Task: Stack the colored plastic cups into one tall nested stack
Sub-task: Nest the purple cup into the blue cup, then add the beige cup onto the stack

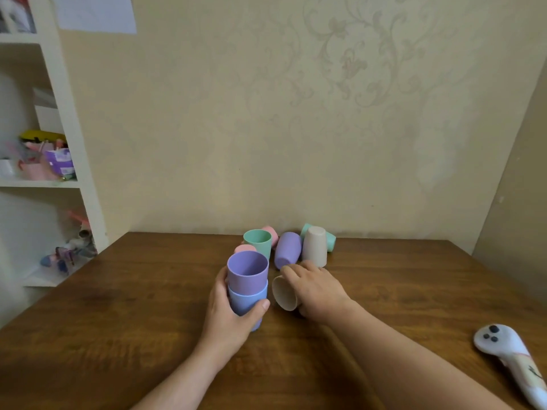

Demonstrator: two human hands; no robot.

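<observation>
Left hand (229, 318) wraps the stack (248, 287), purple nested in blue, mid-tabletop. Right hand (315, 287) closes around a beige cup (283, 292) lying beside it. Other cups (296, 245) crowd the far edge. They look light, stiff and smooth; best gripped around the wall.

Bare forearms, no sleeves, unadorned.

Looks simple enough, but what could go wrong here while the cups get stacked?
Three things, perhaps. The right hand grips a beige cup lying on its side; it must be turned upright or it may jam in the purple cup. The loose cups crowd together by the wall, so a reach could knock over the inverted beige cup. The stack rests only in the left hand, so a hard push might tip it.
</observation>
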